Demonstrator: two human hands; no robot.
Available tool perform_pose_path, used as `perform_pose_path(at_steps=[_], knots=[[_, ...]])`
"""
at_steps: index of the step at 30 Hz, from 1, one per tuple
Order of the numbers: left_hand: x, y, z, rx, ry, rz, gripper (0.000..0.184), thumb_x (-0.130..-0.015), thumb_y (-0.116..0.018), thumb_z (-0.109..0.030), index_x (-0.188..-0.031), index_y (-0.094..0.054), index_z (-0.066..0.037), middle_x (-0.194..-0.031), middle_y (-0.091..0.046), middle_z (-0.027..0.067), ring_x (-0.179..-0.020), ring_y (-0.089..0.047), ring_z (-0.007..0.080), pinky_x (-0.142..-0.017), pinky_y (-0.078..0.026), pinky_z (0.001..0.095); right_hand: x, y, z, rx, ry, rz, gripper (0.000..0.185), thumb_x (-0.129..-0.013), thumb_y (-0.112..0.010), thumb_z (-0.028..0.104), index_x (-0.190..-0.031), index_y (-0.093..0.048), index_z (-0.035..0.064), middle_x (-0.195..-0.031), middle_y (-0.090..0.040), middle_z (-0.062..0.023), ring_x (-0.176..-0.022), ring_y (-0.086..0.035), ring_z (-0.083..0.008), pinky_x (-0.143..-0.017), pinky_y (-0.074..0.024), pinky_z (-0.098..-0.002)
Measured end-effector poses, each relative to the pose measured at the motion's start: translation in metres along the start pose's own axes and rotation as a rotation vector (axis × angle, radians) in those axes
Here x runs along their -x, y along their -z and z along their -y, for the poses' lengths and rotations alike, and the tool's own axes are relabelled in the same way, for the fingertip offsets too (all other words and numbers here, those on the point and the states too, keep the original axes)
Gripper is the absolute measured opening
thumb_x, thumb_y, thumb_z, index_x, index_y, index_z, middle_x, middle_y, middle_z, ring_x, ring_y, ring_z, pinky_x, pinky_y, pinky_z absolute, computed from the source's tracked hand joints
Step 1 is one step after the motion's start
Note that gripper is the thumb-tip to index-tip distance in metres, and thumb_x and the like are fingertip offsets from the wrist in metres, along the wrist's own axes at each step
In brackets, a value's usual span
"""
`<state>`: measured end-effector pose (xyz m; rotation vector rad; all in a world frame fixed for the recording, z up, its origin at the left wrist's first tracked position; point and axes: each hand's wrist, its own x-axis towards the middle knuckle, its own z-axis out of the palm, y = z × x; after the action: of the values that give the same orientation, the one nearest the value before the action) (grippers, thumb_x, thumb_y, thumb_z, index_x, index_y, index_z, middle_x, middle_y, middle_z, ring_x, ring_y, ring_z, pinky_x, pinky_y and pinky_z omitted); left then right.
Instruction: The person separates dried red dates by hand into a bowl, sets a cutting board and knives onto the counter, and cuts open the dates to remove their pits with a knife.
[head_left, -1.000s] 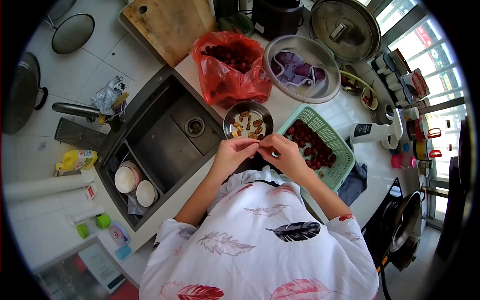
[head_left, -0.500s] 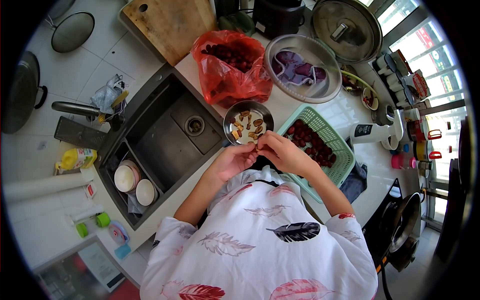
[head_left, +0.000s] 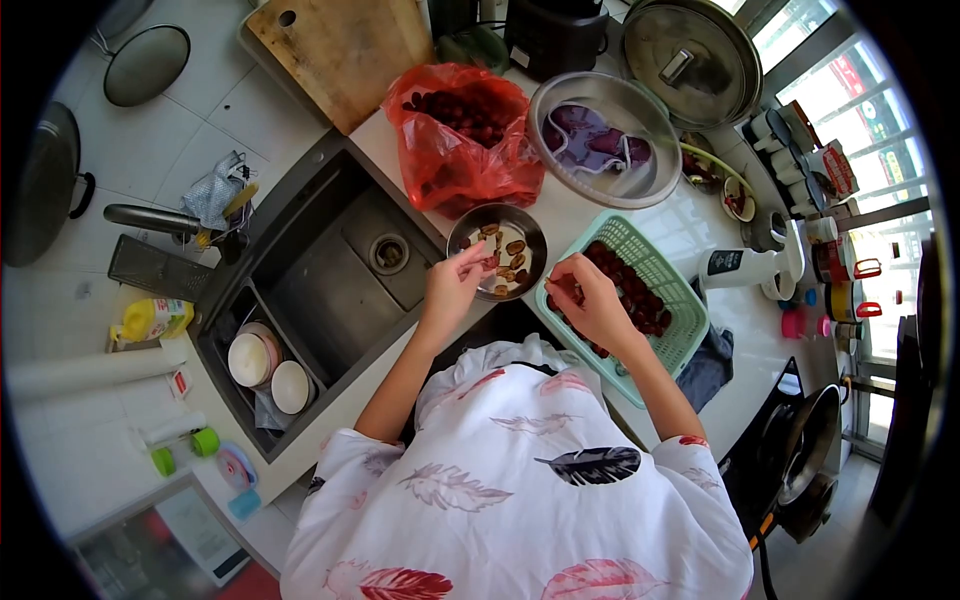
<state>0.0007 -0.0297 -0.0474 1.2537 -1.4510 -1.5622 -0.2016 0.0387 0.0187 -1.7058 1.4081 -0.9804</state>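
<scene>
My left hand (head_left: pixel 457 287) is over the left edge of a small metal bowl (head_left: pixel 539 262) with several brown pieces in it. Its fingers are bent together, and a small reddish piece seems to lie at their tips. Over the left rim of a green basket (head_left: pixel 690 322) is my right hand (head_left: pixel 588 300), its fingertips pinched; what they hold, if anything, is too small to name. Dark red fruits (head_left: pixel 640 305) fill part of the basket. Behind the bowl stands a red plastic bag (head_left: pixel 440 165) of similar fruits.
A dark sink (head_left: pixel 340 250) with stacked white bowls (head_left: pixel 291 386) is on the left. Behind stand a wooden cutting board (head_left: pixel 345 55) and a basin (head_left: pixel 605 188) holding purple things in water. To the right are a white spray bottle (head_left: pixel 745 265) and a black pan (head_left: pixel 812 445).
My hands were together in front of the metal bowl and have moved apart. The left went up and left to the bowl's edge, the right went right to the basket.
</scene>
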Motion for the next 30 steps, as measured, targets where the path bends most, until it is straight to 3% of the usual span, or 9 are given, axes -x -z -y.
perform_pose_path(at_steps=[6,9,13,16,20,21,23,25,30], knots=[[-0.003,0.016,0.004,-0.014,-0.154,-0.039,0.029,-0.087,-0.042,0.003,-0.114,-0.052,0.005,-0.101,-0.062,0.0164,-0.091,-0.062,0.0196,-0.081,-0.049,0.0271,-0.005,-0.010,-0.008,0.005,-0.075,-0.061,0.016,-0.078,-0.061,0.002,-0.089,-0.050,0.0016,-0.078,-0.051,-0.0077,-0.061,-0.051,-0.0160,-0.056,-0.0426,-0.0261],[0.005,0.037,-0.009,0.222,-0.111,-0.025,0.036,-0.090,-0.032,0.003,-0.125,-0.039,0.005,-0.120,-0.050,0.0200,-0.108,-0.053,0.0242,-0.093,-0.042,0.0315,-0.018,-0.019,-0.005,-0.012,-0.093,-0.053,0.016,-0.077,-0.062,0.002,-0.088,-0.050,0.0015,-0.075,-0.052,-0.0082,-0.060,-0.050,-0.0162,-0.056,-0.0426,-0.0266],[0.023,0.064,-0.036,0.457,-0.025,-0.077,0.052,-0.078,-0.031,0.006,-0.130,-0.030,0.005,-0.126,-0.044,0.0244,-0.117,-0.045,0.0312,-0.102,-0.033,0.0399,-0.046,-0.052,0.001,-0.082,-0.068,0.013,0.017,-0.075,-0.062,0.004,-0.088,-0.052,0.0005,-0.077,-0.055,-0.0109,-0.063,-0.054,-0.0206,-0.058,-0.0444,-0.0292],[0.033,0.083,-0.035,0.879,0.008,-0.066,0.053,-0.077,-0.031,0.005,-0.130,-0.026,0.007,-0.126,-0.040,0.0286,-0.118,-0.043,0.0352,-0.102,-0.033,0.0413,-0.074,-0.088,-0.001,-0.009,0.248,-0.004,0.022,-0.079,-0.058,-0.001,-0.100,-0.055,-0.0006,-0.082,-0.059,-0.0093,-0.070,-0.058,-0.0148,-0.062,-0.0467,-0.0269],[0.036,0.091,-0.018,0.965,-0.046,-0.324,0.052,-0.079,-0.029,0.005,-0.131,-0.027,0.005,-0.128,-0.040,0.0279,-0.122,-0.038,0.0343,-0.103,-0.031,0.0392,-0.096,-0.135,0.011,-0.321,0.116,0.062,0.031,-0.078,-0.057,-0.004,-0.109,-0.055,-0.0016,-0.092,-0.060,-0.0129,-0.078,-0.062,-0.0187,-0.068,-0.0497,-0.0273],[0.037,0.091,-0.018,0.968,-0.050,-0.329,0.052,-0.079,-0.029,0.005,-0.131,-0.027,0.005,-0.128,-0.040,0.0279,-0.122,-0.038,0.0343,-0.103,-0.031,0.0392,-0.101,-0.140,0.016,-0.252,0.119,0.036,0.031,-0.077,-0.058,-0.003,-0.108,-0.056,-0.0006,-0.091,-0.060,-0.0126,-0.075,-0.062,-0.0195,-0.065,-0.0491,-0.0285],[0.038,0.089,-0.017,0.314,-0.202,-0.512,0.054,-0.075,-0.032,0.010,-0.129,-0.031,0.007,-0.133,-0.037,0.0225,-0.124,-0.037,0.0312,-0.104,-0.029,0.0399,-0.111,-0.149,0.015,-0.180,0.117,0.010,0.030,-0.076,-0.060,-0.001,-0.106,-0.057,0.0004,-0.090,-0.060,-0.0123,-0.071,-0.061,-0.0204,-0.063,-0.0485,-0.0297],[0.035,0.091,-0.010,0.340,-0.235,-0.535,0.053,-0.076,-0.034,0.012,-0.128,-0.034,0.006,-0.133,-0.037,0.0192,-0.124,-0.036,0.0290,-0.103,-0.030,0.0380,-0.122,-0.162,-0.003,0.209,0.440,-0.134,0.028,-0.076,-0.061,0.002,-0.104,-0.059,0.0015,-0.084,-0.060,-0.0114,-0.065,-0.058,-0.0223,-0.060,-0.0466,-0.0316],[0.032,0.092,-0.004,0.362,-0.355,-0.628,0.047,-0.079,-0.043,0.014,-0.125,-0.041,0.004,-0.132,-0.040,0.0143,-0.122,-0.039,0.0244,-0.099,-0.036,0.0319,-0.124,-0.157,-0.011,-0.064,0.260,0.068,0.024,-0.077,-0.058,0.003,-0.101,-0.059,0.0005,-0.078,-0.061,-0.0120,-0.067,-0.059,-0.0227,-0.063,-0.0470,-0.0306]])
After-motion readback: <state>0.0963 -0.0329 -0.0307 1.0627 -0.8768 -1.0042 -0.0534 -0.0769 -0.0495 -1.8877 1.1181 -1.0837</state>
